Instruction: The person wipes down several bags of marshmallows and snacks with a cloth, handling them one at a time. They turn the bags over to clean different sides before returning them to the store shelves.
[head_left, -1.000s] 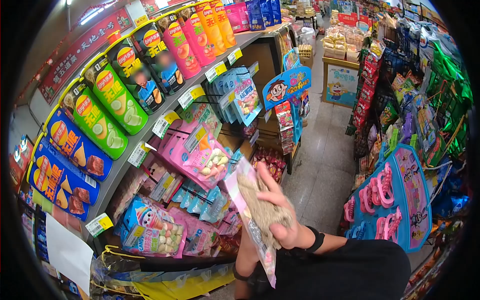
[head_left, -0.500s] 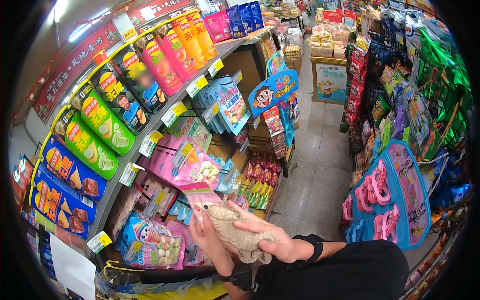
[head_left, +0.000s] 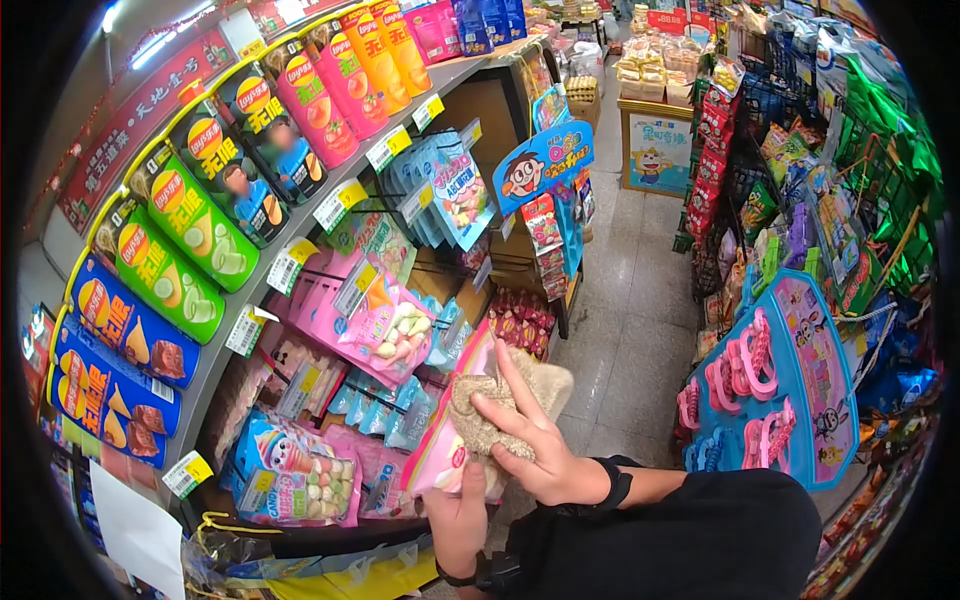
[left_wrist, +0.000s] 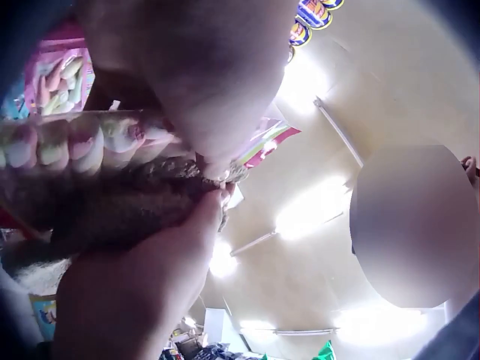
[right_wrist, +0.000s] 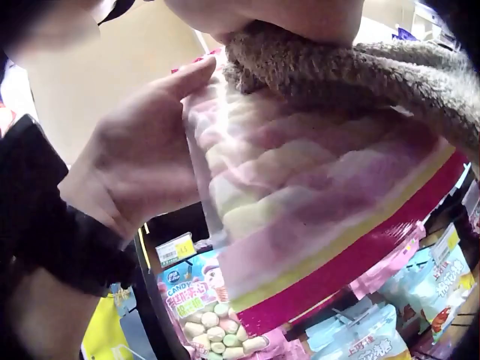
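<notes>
Round it's swung, that pink-and-clear plastic marshmallow bag (head_left: 438,458), held in mid-air: our left hand (head_left: 460,528) pinching its lower edge, our right hand (head_left: 545,458) gripping fluffy beige cloth (head_left: 475,425) against it. Light, squashy, slippery, we reckon; let's hold the crimson border (right_wrist: 349,259).

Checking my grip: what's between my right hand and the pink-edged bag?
A fuzzy beige cloth; the head view shows it between your right hand and the bag.

Head view forward and down, wrist views close, dim left apparently upward, all sharing the bag (right_wrist: 300,172)
</notes>
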